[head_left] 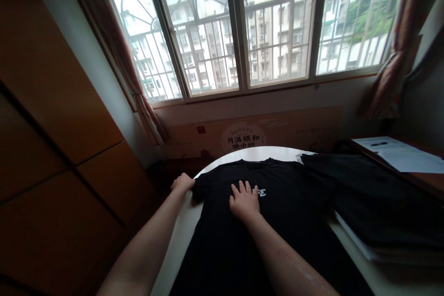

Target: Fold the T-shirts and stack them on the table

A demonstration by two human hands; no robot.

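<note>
white table point(185, 226) below right hand point(245, 201). black t-shirt point(227, 240) flat on it, directly under that hand; long axis runs from collar point(256, 161) beyond the hand back under the wrist. right hand open, fingers spread, nearer shirt's middle. left hand point(183, 183) curled at sleeve point(199, 188), can't tell if gripping. white print point(262, 193) just right of right hand.

The table point(189, 217) is white, and its far edge is round. A black T-shirt point(229, 236) lies spread out on it, with the neck near that round edge and a little white print point(262, 192) showing. On the right, dark cloth point(388, 199) covers something flat with a pale edge point(357, 240).
</note>
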